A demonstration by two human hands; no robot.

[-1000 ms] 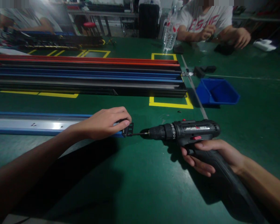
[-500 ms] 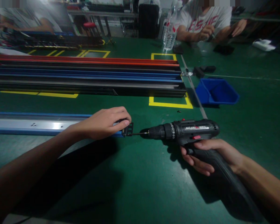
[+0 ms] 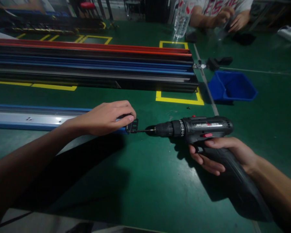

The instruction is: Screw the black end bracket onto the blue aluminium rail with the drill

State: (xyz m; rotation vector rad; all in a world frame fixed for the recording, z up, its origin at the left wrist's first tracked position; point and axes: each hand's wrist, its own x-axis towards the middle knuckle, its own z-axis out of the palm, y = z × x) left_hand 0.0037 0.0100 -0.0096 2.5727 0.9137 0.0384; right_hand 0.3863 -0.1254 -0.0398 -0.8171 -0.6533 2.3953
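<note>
In the head view, a blue and silver metal rail (image 3: 46, 120) lies across the left of the green table. My left hand (image 3: 109, 118) is closed over its right end, thumb and fingers gripping a small black slotted bracket (image 3: 135, 125) there. My right hand (image 3: 215, 157) is wrapped around the handle of a black cordless drill (image 3: 206, 127), which points left. Its long thin bit (image 3: 144, 130) reaches the lower part of the bracket at the rail's end. The exact contact at the tip is too small to make out.
Several long red, blue and black rails (image 3: 92, 66) lie behind the work. A blue bin (image 3: 232, 85) stands at the right, with a small dark screw-like piece (image 3: 188, 107) nearer. A water bottle (image 3: 181, 21) and a co-worker's hands (image 3: 229, 19) are at the back.
The view has tilted downward, so the background sits higher and the table's near edge shows. Both hands, the drill and the bracket keep the same arrangement. The co-worker's hands have moved closer together.
</note>
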